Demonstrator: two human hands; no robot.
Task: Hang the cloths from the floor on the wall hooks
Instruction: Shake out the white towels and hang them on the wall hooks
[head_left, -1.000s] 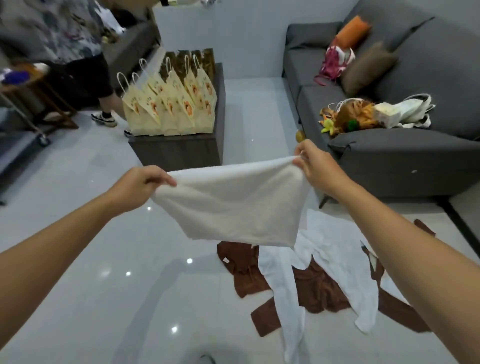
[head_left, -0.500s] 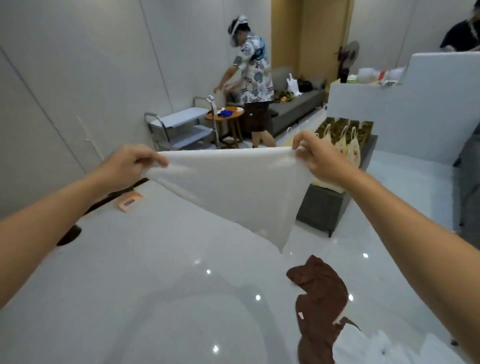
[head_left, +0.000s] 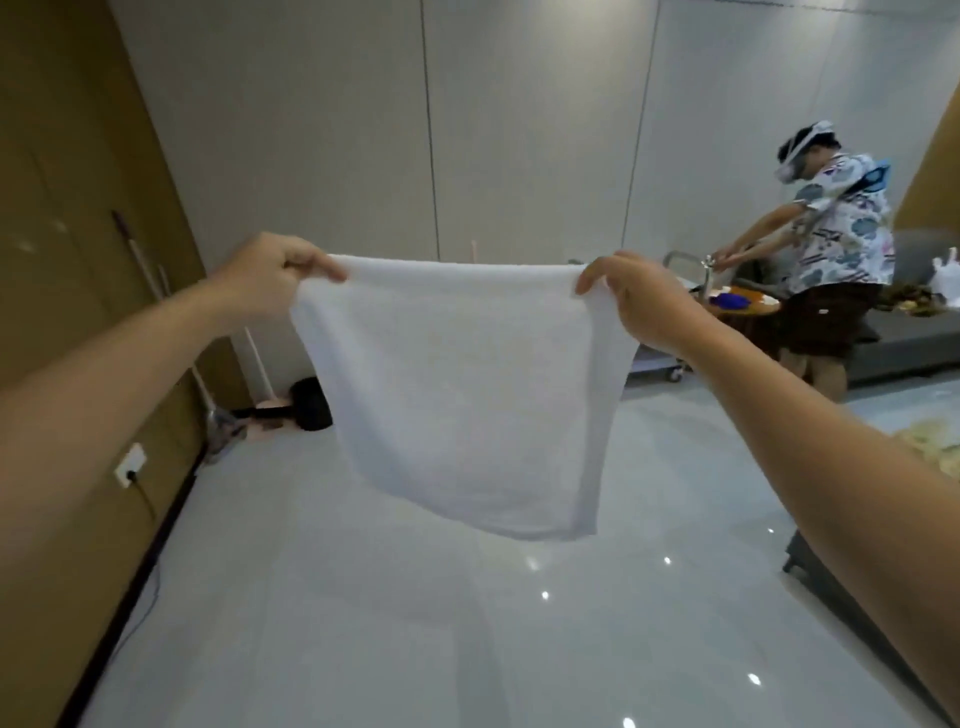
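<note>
A white cloth hangs spread out in front of me at chest height, well above the glossy floor. My left hand pinches its upper left corner and my right hand pinches its upper right corner, so the top edge is stretched taut between them. Behind it rises a pale panelled wall. I cannot make out any wall hook; a small pinkish peg shows just above the cloth's top edge. The other cloths on the floor are out of view.
A person in a patterned shirt bends over a small round table and trolley at the right. A mop and black dustpan lean in the left corner. A brown wooden wall with a socket runs along the left. A dark low table edge sits at the right.
My view has swung left from the sofa and the floor pile to the panelled wall. Both hands keep hold of the white cloth, which now hangs flatter and more squarely.
</note>
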